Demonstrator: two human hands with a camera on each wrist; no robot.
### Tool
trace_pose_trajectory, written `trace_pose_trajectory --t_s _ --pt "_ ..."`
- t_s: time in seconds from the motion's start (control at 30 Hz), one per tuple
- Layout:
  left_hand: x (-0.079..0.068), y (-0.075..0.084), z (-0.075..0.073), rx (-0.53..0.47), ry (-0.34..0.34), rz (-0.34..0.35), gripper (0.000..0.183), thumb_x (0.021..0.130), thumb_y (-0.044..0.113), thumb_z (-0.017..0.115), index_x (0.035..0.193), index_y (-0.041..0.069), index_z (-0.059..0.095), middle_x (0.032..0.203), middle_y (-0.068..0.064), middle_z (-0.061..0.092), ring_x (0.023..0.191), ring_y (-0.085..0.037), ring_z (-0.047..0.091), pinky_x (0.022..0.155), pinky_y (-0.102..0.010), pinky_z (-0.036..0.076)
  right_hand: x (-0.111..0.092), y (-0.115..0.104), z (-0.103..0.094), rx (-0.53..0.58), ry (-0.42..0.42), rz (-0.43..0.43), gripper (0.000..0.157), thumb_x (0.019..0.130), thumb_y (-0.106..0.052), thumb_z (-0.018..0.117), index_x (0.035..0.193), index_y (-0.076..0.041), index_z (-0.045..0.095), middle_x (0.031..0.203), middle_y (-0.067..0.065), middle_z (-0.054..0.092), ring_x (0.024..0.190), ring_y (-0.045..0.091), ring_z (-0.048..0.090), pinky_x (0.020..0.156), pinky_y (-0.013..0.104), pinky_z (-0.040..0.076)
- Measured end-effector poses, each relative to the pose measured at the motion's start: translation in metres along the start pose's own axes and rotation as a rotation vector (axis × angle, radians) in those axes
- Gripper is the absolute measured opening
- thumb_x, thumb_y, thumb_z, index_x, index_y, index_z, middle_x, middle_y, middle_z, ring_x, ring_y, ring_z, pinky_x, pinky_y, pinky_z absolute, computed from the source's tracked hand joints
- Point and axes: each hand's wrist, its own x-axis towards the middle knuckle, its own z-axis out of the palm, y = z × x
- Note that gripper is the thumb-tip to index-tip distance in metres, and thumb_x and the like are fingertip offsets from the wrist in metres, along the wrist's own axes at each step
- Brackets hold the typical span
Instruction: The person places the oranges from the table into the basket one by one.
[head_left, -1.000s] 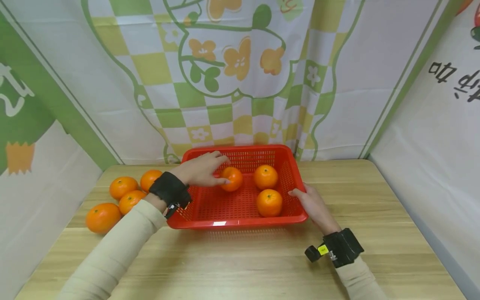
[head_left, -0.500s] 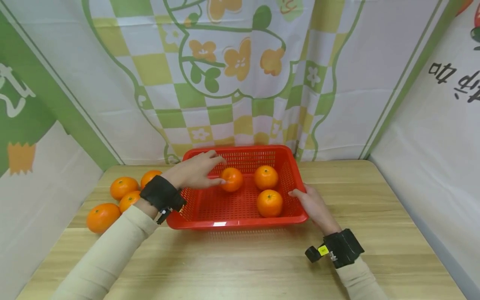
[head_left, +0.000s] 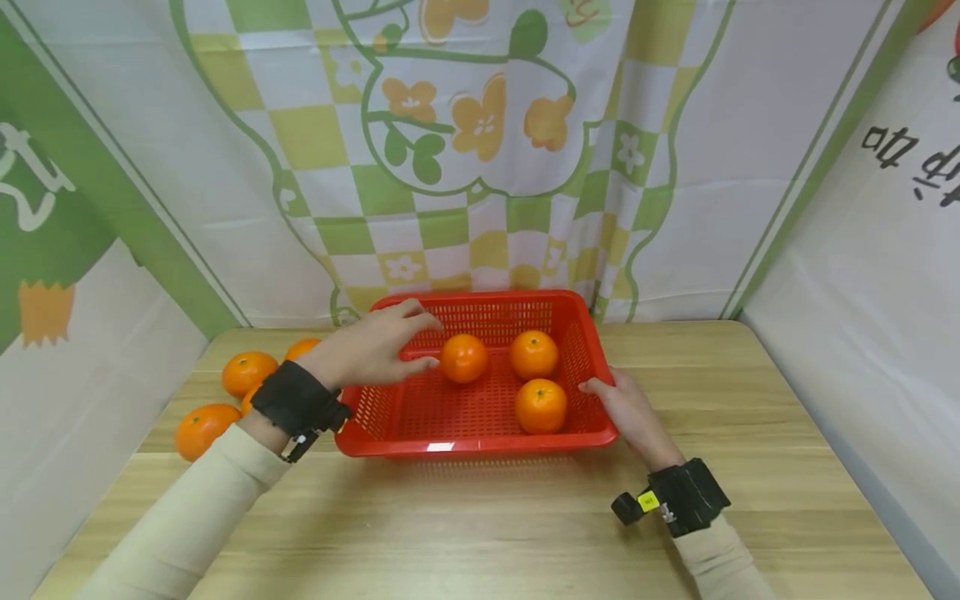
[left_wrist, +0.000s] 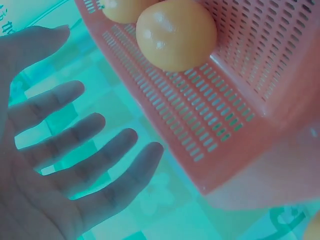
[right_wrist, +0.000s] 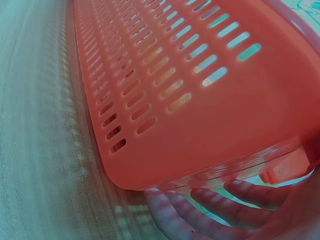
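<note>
A red perforated plastic basket (head_left: 480, 447) stands on the table with three oranges in it. One orange (head_left: 463, 359) lies left of the middle; a second orange (head_left: 534, 354) and a third orange (head_left: 541, 407) lie toward the right. My left hand (head_left: 375, 346) hovers over the basket's left side, fingers spread and holding nothing, its thumb tip just left of the nearest orange. In the left wrist view that hand's fingers (left_wrist: 125, 180) are apart beside the basket. My right hand (head_left: 632, 417) grips the basket's right rim, thumb over the edge, fingers (right_wrist: 227, 207) against the outer wall.
Several more oranges (head_left: 207, 431) lie on the wooden table (head_left: 480, 533) left of the basket, partly hidden behind the left wrist. A patterned curtain (head_left: 480, 225) hangs right behind the basket, and white panels (head_left: 870, 350) flank the table.
My left hand has drawn back leftward, away from the left-hand orange, which stays in the basket. The right hand has kept its grip on the rim.
</note>
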Motion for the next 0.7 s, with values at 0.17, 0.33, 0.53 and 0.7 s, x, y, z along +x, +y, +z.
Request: trace_pose_trajectory --t_s 0.17,0.33,0.53,0.7 --pt "-0.011 -0.004 -0.007 -0.007 0.049 -0.014 0.048 0.085 0.041 0.066 0.118 0.008 0.057 0.108 -0.008 0.051 0.089 -0.022 0.054 0.076 -0.040 0.052 0.000 0.000 0.000 -0.004 0.001 0.008 0.040 0.096 -0.016 0.046 0.131 0.002 0.043 0.117 0.028 0.057 0.091 0.037 0.063 0.074 0.045 0.056" --pt "-0.024 -0.012 -0.011 -0.016 0.050 -0.078 0.044 0.086 0.043 0.065 0.116 0.013 0.057 0.108 -0.004 0.051 0.086 -0.017 0.052 0.074 -0.038 0.052 0.000 0.000 0.000 -0.002 0.002 0.007 0.039 0.096 -0.016 0.046 0.131 0.002 0.044 0.118 0.027 0.057 0.091 0.036 0.063 0.075 0.045 0.055" --pt "-0.038 -0.024 -0.011 -0.018 0.035 -0.128 0.038 0.087 0.040 0.064 0.113 0.015 0.056 0.113 -0.007 0.052 0.092 -0.021 0.053 0.079 -0.042 0.050 0.000 -0.001 0.000 0.000 0.000 0.006 0.039 0.096 -0.016 0.045 0.130 0.003 0.044 0.117 0.028 0.057 0.090 0.035 0.063 0.075 0.045 0.055" --pt "-0.047 -0.036 -0.008 -0.023 0.075 -0.106 0.028 0.090 0.027 0.064 0.112 0.011 0.058 0.112 -0.012 0.053 0.095 -0.027 0.053 0.080 -0.045 0.049 -0.001 -0.001 0.000 0.006 -0.005 0.010 0.040 0.096 -0.015 0.045 0.131 0.003 0.043 0.118 0.029 0.057 0.090 0.035 0.063 0.075 0.046 0.055"
